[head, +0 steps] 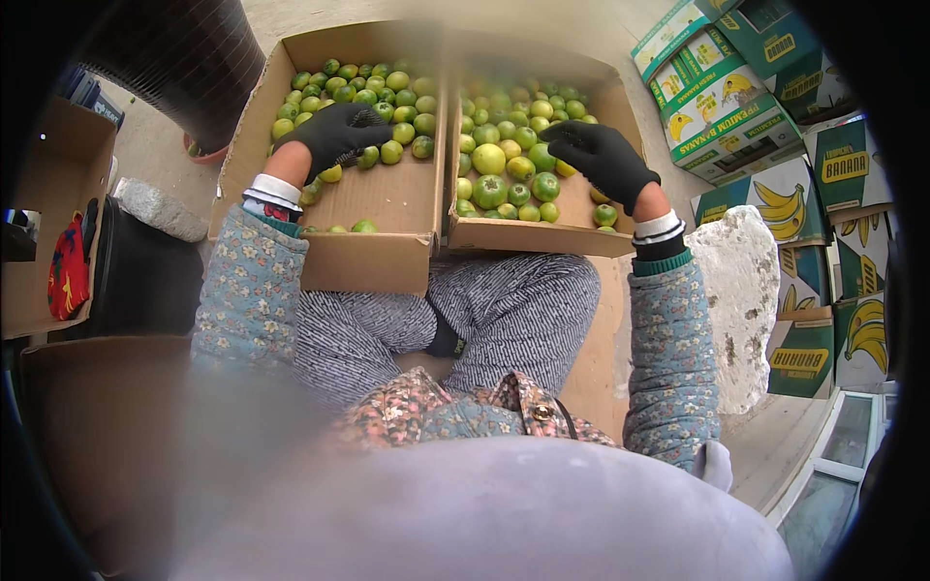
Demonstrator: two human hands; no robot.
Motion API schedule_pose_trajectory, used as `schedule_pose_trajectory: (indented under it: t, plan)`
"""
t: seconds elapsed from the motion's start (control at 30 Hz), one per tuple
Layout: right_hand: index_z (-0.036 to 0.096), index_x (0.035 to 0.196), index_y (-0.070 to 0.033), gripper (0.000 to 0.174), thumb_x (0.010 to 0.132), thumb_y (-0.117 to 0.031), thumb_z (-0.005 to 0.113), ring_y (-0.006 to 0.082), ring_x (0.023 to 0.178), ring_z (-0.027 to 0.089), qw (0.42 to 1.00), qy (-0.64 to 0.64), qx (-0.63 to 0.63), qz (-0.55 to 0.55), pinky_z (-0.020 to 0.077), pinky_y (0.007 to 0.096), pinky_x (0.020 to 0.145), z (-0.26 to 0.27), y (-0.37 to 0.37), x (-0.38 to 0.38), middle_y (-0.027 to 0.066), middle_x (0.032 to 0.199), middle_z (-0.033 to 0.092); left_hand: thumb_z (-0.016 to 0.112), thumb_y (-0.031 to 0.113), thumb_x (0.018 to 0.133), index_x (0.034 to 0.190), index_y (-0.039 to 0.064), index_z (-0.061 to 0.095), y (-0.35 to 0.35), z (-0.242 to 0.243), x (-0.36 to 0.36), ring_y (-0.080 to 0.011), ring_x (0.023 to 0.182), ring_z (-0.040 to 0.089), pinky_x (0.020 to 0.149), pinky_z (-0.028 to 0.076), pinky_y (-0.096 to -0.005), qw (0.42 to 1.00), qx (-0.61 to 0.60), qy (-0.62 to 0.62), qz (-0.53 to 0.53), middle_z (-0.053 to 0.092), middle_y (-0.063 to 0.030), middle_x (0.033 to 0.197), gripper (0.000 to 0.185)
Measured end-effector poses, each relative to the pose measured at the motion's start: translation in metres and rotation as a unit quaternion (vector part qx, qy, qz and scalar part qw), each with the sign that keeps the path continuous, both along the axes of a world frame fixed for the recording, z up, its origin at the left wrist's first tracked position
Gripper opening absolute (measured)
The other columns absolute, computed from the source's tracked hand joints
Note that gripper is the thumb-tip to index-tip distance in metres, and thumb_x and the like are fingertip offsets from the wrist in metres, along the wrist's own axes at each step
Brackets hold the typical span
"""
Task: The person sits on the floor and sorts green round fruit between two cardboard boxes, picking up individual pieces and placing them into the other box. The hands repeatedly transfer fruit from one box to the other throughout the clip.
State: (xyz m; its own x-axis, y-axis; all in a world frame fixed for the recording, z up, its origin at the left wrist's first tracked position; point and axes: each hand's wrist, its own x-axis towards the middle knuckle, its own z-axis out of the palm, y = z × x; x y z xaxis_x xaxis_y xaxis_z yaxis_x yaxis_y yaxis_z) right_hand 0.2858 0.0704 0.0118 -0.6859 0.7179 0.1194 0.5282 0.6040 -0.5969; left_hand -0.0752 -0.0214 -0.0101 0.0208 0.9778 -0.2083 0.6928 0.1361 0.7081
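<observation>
Two open cardboard trays stand side by side before me, both holding small round green and yellow-green fruits. My left hand (338,136), in a black glove, is over the fruits (403,98) of the left tray (363,258); its fingers are bent, and whether they grip a fruit is hidden. Over the right side of the right tray (538,236) is my right hand (599,160), also black-gloved, its fingertips close to a green fruit (542,157). Its grip cannot be made out. Bare cardboard shows in the near part of the left tray, with a few fruits by its front wall.
Banana cartons (726,109) are stacked at the right, beside a rough white stone block (734,312). At the left are a tall stack of dark pots (182,65), another stone block (160,209), a black container (149,279) and a cardboard box (73,145) with a red item (69,269).
</observation>
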Motion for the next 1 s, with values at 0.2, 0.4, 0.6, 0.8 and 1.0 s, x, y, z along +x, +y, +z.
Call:
schedule_pose_trajectory:
  t: [0.2, 0.4, 0.6, 0.8, 1.0]
  plan:
    - [0.065, 0.113, -0.002, 0.034, 0.089, -0.025, 0.067, 0.016, 0.091, 0.066, 0.995, 0.044, -0.083, -0.026, 0.0507, 0.0303, 0.081, -0.013, 0.007, 0.006, 0.0095, 0.102, 0.07, 0.071, 0.037, 0.073, 0.11, 0.011, 0.068, -0.017, -0.023, -0.02, -0.0303, 0.102, 0.065, 0.086, 0.051, -0.0395, 0.926, -0.119, 0.355, 0.042, 0.067, -0.0155, 0.112, 0.046]
    - [0.067, 0.11, -0.004, 0.027, 0.088, -0.02, 0.067, 0.0148, 0.083, 0.066, 0.992, 0.105, -0.063, -0.004, 0.0512, 0.0286, 0.076, -0.026, -0.003, -0.026, 0.0088, 0.097, 0.071, 0.069, 0.025, 0.072, 0.101, 0.007, 0.071, -0.014, -0.031, -0.002, -0.0304, 0.098, 0.067, 0.081, 0.054, -0.0404, 0.901, -0.092, 0.422, 0.045, 0.068, -0.0151, 0.107, 0.034]
    - [0.07, 0.1, -0.013, 0.029, 0.085, -0.038, 0.064, 0.0289, 0.081, 0.067, 0.979, -0.156, -0.054, 0.123, 0.0519, 0.0376, 0.075, -0.028, -0.035, -0.054, 0.0121, 0.093, 0.07, 0.07, 0.051, 0.065, 0.105, 0.009, 0.068, -0.01, -0.019, -0.004, -0.0329, 0.099, 0.064, 0.085, 0.051, -0.0432, 0.931, -0.079, 0.352, 0.065, 0.067, -0.0174, 0.108, 0.058]
    - [0.067, 0.109, -0.015, 0.042, 0.079, -0.044, 0.066, 0.0321, 0.093, 0.065, 0.94, -0.298, -0.064, 0.151, 0.0505, 0.0398, 0.082, -0.03, -0.037, -0.094, 0.0122, 0.102, 0.069, 0.07, 0.05, 0.066, 0.11, 0.007, 0.063, -0.007, -0.023, -0.009, -0.0339, 0.101, 0.062, 0.087, 0.049, -0.042, 0.94, -0.046, 0.327, 0.09, 0.065, -0.0189, 0.109, 0.062]
    - [0.069, 0.094, -0.012, 0.035, 0.075, -0.041, 0.07, 0.0273, 0.087, 0.066, 0.946, -0.294, -0.077, 0.112, 0.0504, 0.0364, 0.079, -0.021, -0.036, -0.088, 0.0097, 0.094, 0.07, 0.067, 0.052, 0.067, 0.106, 0.005, 0.064, -0.003, -0.02, -0.006, -0.0346, 0.104, 0.061, 0.088, 0.049, -0.0415, 0.951, 0.012, 0.293, 0.101, 0.064, -0.0204, 0.11, 0.061]
